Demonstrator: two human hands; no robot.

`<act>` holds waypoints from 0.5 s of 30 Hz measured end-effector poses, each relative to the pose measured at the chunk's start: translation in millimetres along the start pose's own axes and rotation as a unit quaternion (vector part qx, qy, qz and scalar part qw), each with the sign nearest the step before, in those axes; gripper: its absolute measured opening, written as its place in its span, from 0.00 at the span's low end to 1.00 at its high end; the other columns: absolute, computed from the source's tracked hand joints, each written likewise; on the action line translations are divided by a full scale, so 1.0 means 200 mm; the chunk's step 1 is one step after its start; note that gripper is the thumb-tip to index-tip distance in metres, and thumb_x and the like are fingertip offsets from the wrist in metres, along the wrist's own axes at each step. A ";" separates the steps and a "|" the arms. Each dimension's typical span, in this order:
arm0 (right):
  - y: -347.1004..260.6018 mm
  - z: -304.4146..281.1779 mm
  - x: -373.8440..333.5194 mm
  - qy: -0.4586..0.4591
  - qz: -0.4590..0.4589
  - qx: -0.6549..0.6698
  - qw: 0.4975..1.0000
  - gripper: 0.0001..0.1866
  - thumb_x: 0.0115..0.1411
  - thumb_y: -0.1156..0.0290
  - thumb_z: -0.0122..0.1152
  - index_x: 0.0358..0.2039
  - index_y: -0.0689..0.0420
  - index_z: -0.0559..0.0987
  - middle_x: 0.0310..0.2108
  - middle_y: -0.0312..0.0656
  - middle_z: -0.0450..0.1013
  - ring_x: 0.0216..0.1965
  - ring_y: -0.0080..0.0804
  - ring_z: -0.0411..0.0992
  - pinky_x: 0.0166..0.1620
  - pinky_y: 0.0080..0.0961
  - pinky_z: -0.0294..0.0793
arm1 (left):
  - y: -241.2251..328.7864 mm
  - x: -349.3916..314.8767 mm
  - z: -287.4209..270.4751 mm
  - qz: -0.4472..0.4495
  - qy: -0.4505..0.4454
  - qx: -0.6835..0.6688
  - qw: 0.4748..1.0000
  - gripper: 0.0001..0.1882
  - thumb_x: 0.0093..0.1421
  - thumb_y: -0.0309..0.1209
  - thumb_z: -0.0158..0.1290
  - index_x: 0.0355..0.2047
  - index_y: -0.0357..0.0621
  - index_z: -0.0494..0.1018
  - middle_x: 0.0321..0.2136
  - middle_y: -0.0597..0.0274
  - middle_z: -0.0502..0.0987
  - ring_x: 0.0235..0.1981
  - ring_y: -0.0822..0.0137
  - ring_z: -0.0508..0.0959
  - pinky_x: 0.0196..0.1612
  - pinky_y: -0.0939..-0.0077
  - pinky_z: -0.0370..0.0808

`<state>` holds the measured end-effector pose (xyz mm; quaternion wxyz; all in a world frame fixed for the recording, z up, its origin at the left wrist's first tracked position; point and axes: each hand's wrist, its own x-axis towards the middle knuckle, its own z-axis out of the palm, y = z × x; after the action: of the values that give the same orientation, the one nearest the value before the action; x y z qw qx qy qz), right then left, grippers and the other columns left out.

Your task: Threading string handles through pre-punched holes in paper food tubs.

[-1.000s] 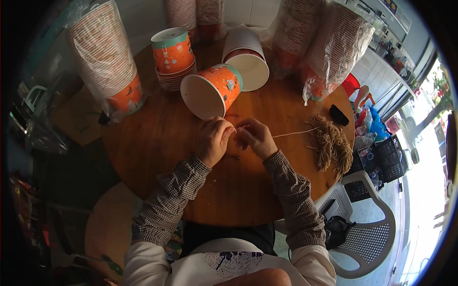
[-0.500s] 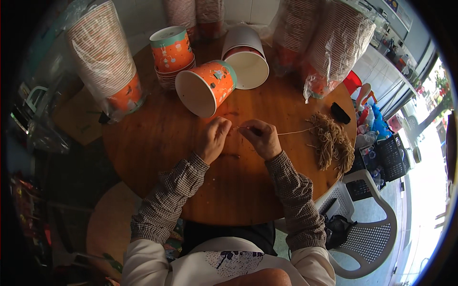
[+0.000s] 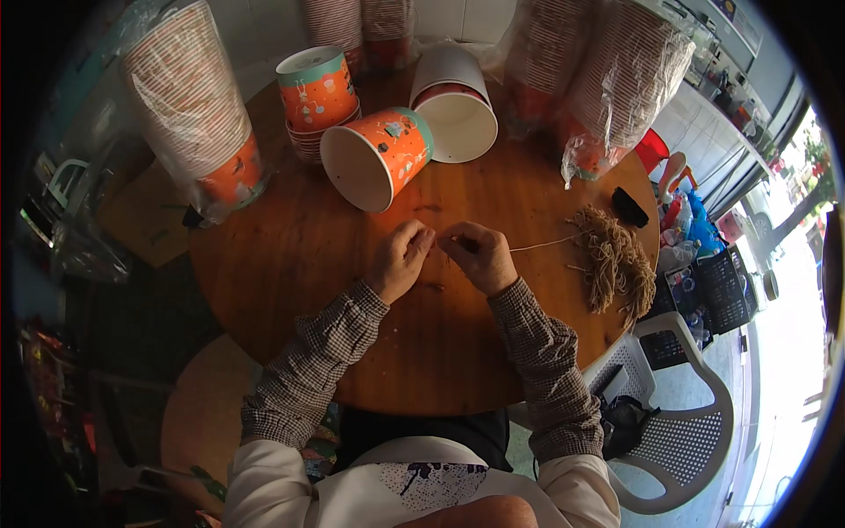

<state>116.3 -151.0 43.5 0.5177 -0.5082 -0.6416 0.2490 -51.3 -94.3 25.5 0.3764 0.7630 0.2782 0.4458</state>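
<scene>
Both hands (image 3: 440,255), seemingly pinching string (image 3: 541,245)

we see a thin, pale beige string (image 3: 541,245) stretched nearly straight over the round wooden table, one end pinched at our fingertips, the other running right into a loose, tangled bundle of tan twine strands (image 3: 616,264) lying near the table's right edge.

String (image 3: 539,245) end hidden inside right hand (image 3: 476,258); grip unclear.
</scene>
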 end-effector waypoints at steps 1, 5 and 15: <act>0.00 0.00 0.00 0.002 0.012 0.009 1.000 0.06 0.55 0.74 0.65 0.34 0.61 0.79 0.22 0.31 0.71 0.22 0.13 0.64 0.26 0.15 0.66 | -0.01 0.00 0.00 0.014 0.004 0.002 1.000 0.10 0.66 0.32 0.49 0.31 0.37 0.67 0.23 0.60 0.70 0.23 0.71 0.70 0.27 0.76 0.67; 0.00 0.00 0.00 0.013 0.006 0.010 1.000 0.06 0.55 0.74 0.65 0.33 0.61 0.78 0.21 0.31 0.70 0.21 0.12 0.63 0.25 0.15 0.65 | -0.03 0.00 0.01 0.030 0.007 -0.009 0.999 0.06 0.65 0.28 0.49 0.34 0.37 0.67 0.26 0.59 0.71 0.26 0.68 0.72 0.30 0.75 0.69; 0.02 -0.01 0.01 0.019 0.015 -0.036 0.999 0.07 0.57 0.71 0.63 0.31 0.61 0.76 0.19 0.35 0.70 0.20 0.16 0.65 0.24 0.18 0.66 | 0.02 0.02 0.01 0.087 0.023 0.043 0.995 0.04 0.60 0.22 0.52 0.35 0.37 0.68 0.30 0.60 0.71 0.32 0.67 0.74 0.36 0.75 0.72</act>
<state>119.6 -149.1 41.5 0.5074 -0.5407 -0.6326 0.2238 -48.0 -94.4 29.2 0.2967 0.7891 0.2384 0.4821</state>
